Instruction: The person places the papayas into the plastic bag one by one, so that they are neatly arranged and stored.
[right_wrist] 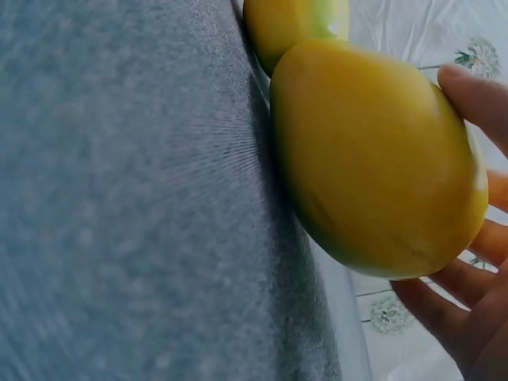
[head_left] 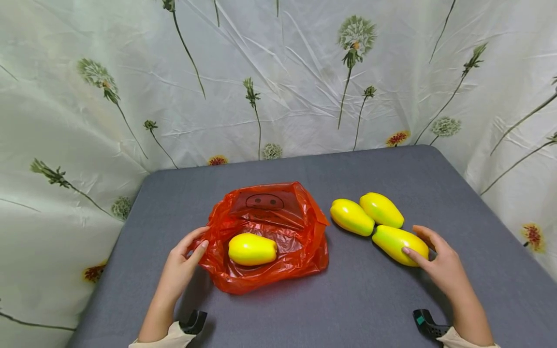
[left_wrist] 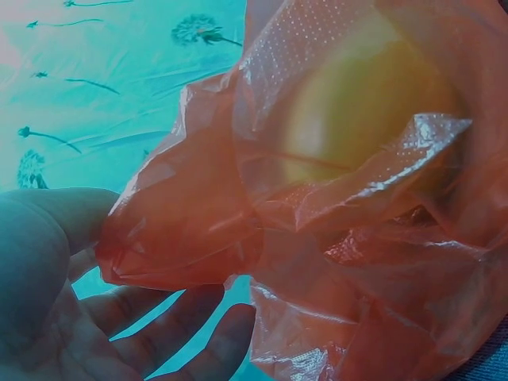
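A red plastic bag [head_left: 306,241] lies with its mouth spread wide, one yellow papaya [head_left: 252,249] inside. My left hand [head_left: 184,258] pinches the bag's left rim between thumb and fingers. In the left wrist view the papaya shows dimly through the thin red film [left_wrist: 182,214]. On the right, my right hand [head_left: 441,263] holds the near end of another papaya [head_left: 398,244], thumb on the near side and fingers round the far side. That papaya [right_wrist: 373,159] rests at the table surface in the right wrist view, its far end against a neighbouring one.
Two more papayas, a left one [head_left: 351,216] and a back one [head_left: 382,210], lie beside the held one, right of the bag. All stand on a grey cloth-covered table [head_left: 304,314]. A white curtain with a dandelion print [head_left: 300,87] hangs behind and along the sides.
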Demonstrator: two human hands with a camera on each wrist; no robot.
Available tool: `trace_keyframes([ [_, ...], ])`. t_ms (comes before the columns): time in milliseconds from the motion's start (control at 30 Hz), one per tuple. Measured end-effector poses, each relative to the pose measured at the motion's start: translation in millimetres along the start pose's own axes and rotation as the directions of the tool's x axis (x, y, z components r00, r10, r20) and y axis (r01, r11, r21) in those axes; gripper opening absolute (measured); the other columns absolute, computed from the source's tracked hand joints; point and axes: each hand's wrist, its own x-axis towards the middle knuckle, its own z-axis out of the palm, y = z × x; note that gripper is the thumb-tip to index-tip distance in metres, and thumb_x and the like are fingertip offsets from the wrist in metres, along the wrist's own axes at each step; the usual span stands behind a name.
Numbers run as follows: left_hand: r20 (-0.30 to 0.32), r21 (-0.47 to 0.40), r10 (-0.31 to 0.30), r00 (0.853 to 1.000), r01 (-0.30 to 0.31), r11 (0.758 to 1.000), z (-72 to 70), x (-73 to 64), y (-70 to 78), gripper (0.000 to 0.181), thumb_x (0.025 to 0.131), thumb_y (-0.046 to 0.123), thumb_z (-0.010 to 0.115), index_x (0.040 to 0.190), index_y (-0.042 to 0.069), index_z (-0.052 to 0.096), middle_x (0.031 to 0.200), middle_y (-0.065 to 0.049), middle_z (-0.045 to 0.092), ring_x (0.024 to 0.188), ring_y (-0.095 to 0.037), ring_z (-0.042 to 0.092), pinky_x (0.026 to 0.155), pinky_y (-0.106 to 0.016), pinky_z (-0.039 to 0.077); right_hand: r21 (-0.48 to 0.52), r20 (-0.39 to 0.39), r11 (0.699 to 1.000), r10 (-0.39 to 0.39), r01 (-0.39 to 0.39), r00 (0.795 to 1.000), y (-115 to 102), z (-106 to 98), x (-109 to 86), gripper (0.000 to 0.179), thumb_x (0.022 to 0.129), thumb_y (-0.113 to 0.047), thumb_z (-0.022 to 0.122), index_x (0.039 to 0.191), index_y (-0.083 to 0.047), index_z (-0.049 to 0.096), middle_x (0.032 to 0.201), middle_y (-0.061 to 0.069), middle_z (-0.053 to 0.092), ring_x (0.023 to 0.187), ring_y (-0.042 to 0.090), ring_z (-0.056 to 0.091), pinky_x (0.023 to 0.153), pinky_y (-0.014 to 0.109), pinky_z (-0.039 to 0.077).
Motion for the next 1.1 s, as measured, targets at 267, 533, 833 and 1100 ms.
trace_keyframes([
  [267,0.002,0.005,-0.017,1.000,0.017,1.000,-0.4,-0.2,-0.1,0.036,0.090,0.016,0.055,0.126,0.008,0.051,0.118,-0.012,0.054,0.092,-0.007,0.051,0.069,-0.019,0.047,-0.059,0.031,0.998,0.040,-0.038,0.999,3,1,-1.2,0.055,0.080,-0.025,0.069,0.123,0.000,0.046,0.114,0.021,0.050,0.095,0.027,0.046,0.070,0.017,0.035],
  [533,0.001,0.009,-0.020,1.000,0.020,1.000,-0.8,-0.4,0.0,0.036,0.090,0.016,0.055,0.126,0.009,0.051,0.118,-0.012,0.054,0.091,-0.008,0.051,0.068,-0.020,0.048,-0.074,0.032,0.996,0.052,-0.050,0.998,0,0,-1.0,0.053,0.079,-0.026,0.070,0.120,0.000,0.049,0.112,0.021,0.051,0.095,0.031,0.048,0.066,0.021,0.038],
  [833,0.000,0.008,0.002,1.000,-0.002,1.000,-0.8,-0.2,0.5,0.036,0.090,0.015,0.055,0.125,0.008,0.051,0.116,-0.012,0.055,0.090,-0.007,0.051,0.068,-0.020,0.047,-0.009,-0.088,1.000,-0.016,0.015,0.996,-3,-2,-4.5,0.051,0.075,-0.016,0.074,0.119,-0.001,0.052,0.111,0.015,0.053,0.092,-0.009,0.038,0.070,0.006,0.031],
  [1100,0.002,0.008,-0.004,1.000,0.004,1.000,-0.6,0.2,0.7,0.036,0.090,0.016,0.055,0.125,0.009,0.051,0.118,-0.012,0.055,0.092,-0.007,0.051,0.069,-0.019,0.047,0.034,-0.211,0.994,-0.097,0.107,0.973,37,11,-2.0,0.059,0.070,-0.011,0.077,0.124,-0.016,0.053,0.111,-0.010,0.051,0.099,-0.007,0.041,0.074,0.002,0.031],
])
